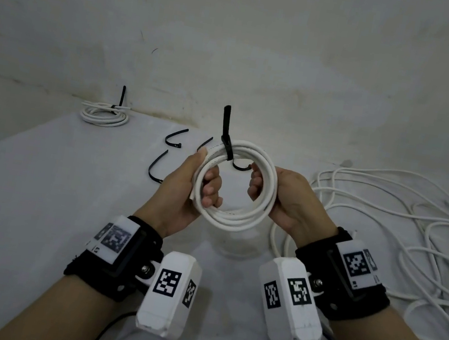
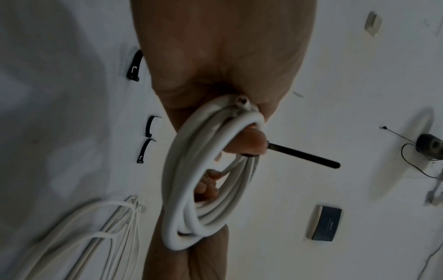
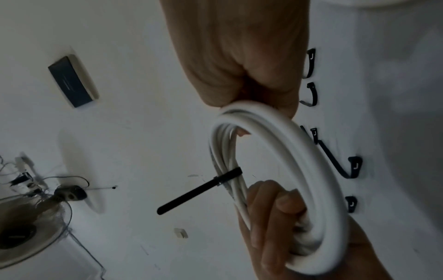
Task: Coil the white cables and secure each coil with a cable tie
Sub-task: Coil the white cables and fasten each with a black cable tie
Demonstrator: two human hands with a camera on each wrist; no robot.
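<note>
White cable coil (image 1: pixel 237 183), cinched by a black cable tie (image 1: pixel 227 135), sits above the table (image 1: pixel 38 184) between my hands: left hand (image 1: pixel 184 193) and right hand (image 1: pixel 286 200) each curl round opposite sides.

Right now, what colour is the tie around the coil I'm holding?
Black. The cable tie wraps the white coil, its tail sticking up; the head view shows it best.

A pale grey table (image 1: pixel 50 201) bears a tied white coil (image 1: pixel 104 115) at ten o'clock, loose black cable ties (image 1: pixel 174 140) near twelve, and tangled white cables (image 1: pixel 403 221) at three o'clock.
</note>
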